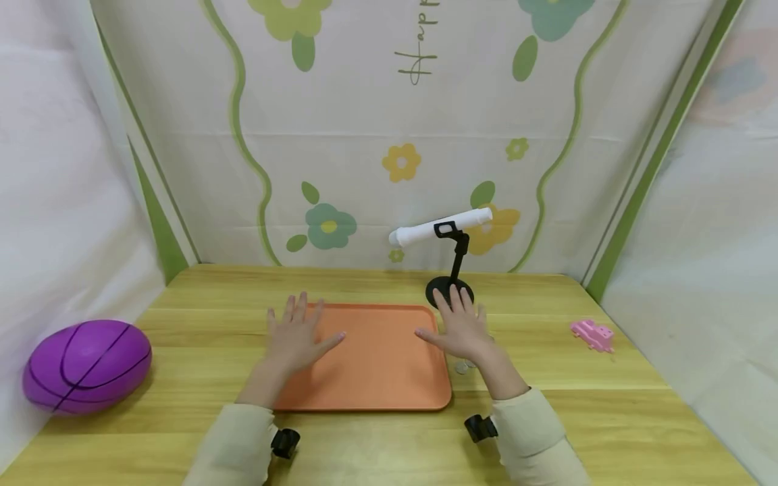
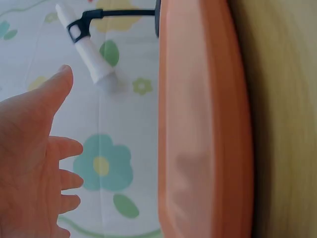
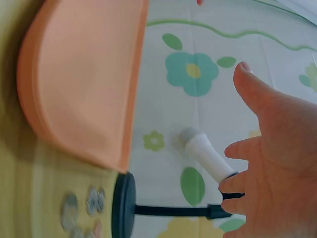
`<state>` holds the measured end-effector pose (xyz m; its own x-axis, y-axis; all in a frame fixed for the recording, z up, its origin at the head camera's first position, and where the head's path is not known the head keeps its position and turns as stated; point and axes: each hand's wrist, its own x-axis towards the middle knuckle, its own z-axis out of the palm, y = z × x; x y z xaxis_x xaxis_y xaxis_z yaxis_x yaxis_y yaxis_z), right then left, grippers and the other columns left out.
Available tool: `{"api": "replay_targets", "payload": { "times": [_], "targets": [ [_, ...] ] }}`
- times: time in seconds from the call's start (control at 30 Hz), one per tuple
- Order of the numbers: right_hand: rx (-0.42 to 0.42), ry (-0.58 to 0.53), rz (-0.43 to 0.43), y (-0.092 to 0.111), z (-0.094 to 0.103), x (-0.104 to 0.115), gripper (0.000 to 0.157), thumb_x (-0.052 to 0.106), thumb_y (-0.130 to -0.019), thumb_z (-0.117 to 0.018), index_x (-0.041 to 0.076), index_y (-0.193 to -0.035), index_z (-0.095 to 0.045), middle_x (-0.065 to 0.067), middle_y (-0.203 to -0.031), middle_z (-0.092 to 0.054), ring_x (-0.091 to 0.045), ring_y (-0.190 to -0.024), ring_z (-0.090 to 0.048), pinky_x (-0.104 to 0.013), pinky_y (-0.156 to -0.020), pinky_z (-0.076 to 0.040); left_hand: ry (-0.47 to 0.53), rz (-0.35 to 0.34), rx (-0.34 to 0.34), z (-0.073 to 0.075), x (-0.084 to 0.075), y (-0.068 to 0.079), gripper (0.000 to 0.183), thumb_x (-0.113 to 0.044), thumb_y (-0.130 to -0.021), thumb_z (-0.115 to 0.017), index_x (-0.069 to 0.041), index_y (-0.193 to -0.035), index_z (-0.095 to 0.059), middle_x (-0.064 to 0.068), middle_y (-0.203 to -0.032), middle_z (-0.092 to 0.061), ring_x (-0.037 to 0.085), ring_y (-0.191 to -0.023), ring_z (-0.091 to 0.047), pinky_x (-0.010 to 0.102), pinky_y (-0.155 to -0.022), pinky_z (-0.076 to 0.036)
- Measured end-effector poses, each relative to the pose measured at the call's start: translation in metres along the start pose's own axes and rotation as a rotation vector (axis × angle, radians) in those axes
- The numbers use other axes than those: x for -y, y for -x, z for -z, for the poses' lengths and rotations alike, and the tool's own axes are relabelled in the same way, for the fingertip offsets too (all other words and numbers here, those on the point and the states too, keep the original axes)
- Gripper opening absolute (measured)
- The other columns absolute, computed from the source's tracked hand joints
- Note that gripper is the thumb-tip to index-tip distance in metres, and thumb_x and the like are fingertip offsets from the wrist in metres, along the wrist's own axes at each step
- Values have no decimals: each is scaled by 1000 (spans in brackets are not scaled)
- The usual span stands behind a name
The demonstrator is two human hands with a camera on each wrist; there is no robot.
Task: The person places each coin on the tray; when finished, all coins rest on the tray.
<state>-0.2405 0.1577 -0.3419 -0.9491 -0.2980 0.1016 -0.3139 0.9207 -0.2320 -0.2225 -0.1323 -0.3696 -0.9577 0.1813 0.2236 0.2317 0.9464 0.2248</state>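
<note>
At the middle of the surface, lying flat: a shallow rectangular orange tray [image 1: 377, 358] with rounded corners and a low rim. Above its left side and apart from it, the left hand [image 1: 294, 341], palm down, wide, with straight fingers well spread. Above its right edge, the right hand [image 1: 458, 331], in the same wide form, thumb toward the other hand.

Beneath everything, a surface of light yellowish wood [image 1: 377, 445]. Behind its far edge, a white cloth wall [image 1: 340, 115] with green wavy lines and teal and yellow flowers; at both sides, more white cloth.

Just beside the tray's right edge, small silvery round coins [image 3: 69, 210]. Near the tray's far right corner, a black stand with round base [image 1: 460, 260], carrying a tilted white stick-shaped microphone [image 1: 419, 233]. Near the right edge of the surface, a small pink plastic toy [image 1: 593, 335]; near the left edge, a purple oval ball with black lines [image 1: 88, 364].

Broad wood between ball and tray, also between coins and toy; behind the tray, only a narrower strip.

Partly hidden: tray's left rim, under left hand and forearm; stand's base, behind right fingers; some coins, under the right wrist, therefore impossible to count. Cut off at the top: green lettering on the cloth wall. Hard to make out: exact form of the toy.
</note>
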Motion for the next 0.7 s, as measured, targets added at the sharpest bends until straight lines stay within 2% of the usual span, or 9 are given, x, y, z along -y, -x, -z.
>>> {"api": "replay_targets", "payload": {
  "times": [0.3, 0.47, 0.7],
  "targets": [
    [-34, -70, 43, 10, 8, -37, 87, 59, -77, -48, 7, -139, -16, -25, -139, -6, -42, -124, -1, -63, -89, -3, 84, 69, -11, 4, 36, 7, 85, -64, -78, -38, -6, -138, -22, 26, -139, -7, 40, -125, 0, 60, -90, 10],
    [-50, -130, 62, 16, 3, -61, 85, 53, -78, -52, 4, -138, -17, -26, -138, -10, -43, -124, -2, -64, -88, -6, 156, 89, -2, 2, 53, 15, 83, -61, -80, -40, -5, -138, -20, 26, -138, -8, 42, -124, -2, 62, -88, 7],
    [-70, -295, 41, 23, -8, -94, 80, 43, -80, -57, 0, -136, -21, -29, -136, -14, -46, -122, -10, -63, -89, -12, 263, 87, -5, -4, 74, 22, 78, -54, -84, -42, -2, -137, -19, 29, -136, -13, 47, -121, -9, 66, -86, -1]
  ]
}}
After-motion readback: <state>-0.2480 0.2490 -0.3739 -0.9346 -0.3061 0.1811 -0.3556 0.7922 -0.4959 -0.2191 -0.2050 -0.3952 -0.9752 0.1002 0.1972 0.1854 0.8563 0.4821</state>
